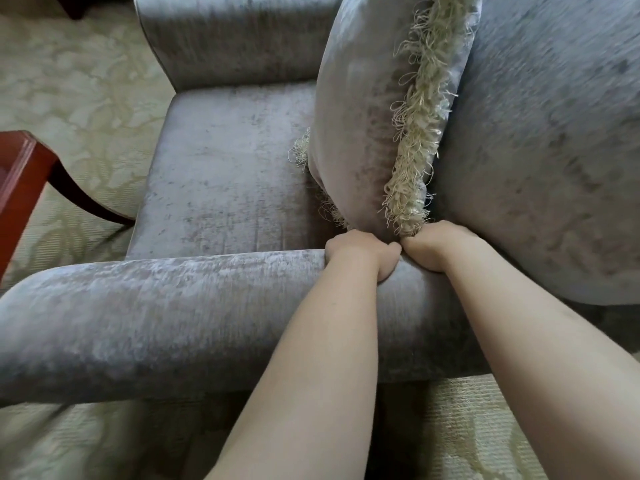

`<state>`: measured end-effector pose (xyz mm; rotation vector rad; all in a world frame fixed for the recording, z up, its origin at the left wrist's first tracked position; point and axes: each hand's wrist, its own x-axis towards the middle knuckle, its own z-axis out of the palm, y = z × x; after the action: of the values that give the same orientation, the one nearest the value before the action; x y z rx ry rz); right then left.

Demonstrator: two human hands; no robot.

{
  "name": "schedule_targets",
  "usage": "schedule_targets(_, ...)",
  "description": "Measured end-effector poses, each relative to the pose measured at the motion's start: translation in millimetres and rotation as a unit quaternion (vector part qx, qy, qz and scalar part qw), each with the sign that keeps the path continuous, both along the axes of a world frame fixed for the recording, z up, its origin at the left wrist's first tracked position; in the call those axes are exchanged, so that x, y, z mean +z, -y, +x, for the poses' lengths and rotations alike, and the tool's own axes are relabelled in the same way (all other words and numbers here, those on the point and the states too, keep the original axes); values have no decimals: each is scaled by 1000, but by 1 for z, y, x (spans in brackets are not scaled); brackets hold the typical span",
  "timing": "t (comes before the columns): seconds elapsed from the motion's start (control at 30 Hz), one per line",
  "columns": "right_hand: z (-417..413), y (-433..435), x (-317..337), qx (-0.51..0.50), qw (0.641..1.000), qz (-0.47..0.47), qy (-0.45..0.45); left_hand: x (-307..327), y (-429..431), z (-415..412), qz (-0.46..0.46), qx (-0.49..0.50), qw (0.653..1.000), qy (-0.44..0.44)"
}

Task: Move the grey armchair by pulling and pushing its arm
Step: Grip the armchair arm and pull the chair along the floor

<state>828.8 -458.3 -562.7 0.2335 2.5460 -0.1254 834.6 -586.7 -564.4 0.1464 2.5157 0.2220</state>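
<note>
The left hand [362, 254] and right hand [434, 247], touching side by side, gripped the near arm [173, 317] of the grey armchair [225, 174] at its backrest [554, 150] end — curled over its far edge — its length running off leftward, seat beyond.

2 bare forearms [311, 358], smooth and slender, end in the left hand [360, 254] and right hand [434, 247].

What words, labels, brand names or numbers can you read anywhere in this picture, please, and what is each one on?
None: no word, label, brand, number or sign shows on the grey armchair, its fringed cushion, the patterned carpet or the red wooden table.
</note>
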Motion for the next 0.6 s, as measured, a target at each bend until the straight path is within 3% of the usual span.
schedule_targets(0.33, 3, 5, 13, 1, 998, 8, 61, 5, 10, 8, 38, -41, 998, 13)
schedule_targets(0.43, -3, 20, 21, -17, 985, 133, 106, 3, 44, 16, 16, -42, 999, -4)
schedule_targets(0.53, -19, 74, 37, 21, 917, 329, 224, 4, 109, 12, -10, -25, 1000, -4)
schedule_targets(0.6, -30, 125, 47, 103, 905, 342, 232, 6, 166, 5, -39, -3, 999, -6)
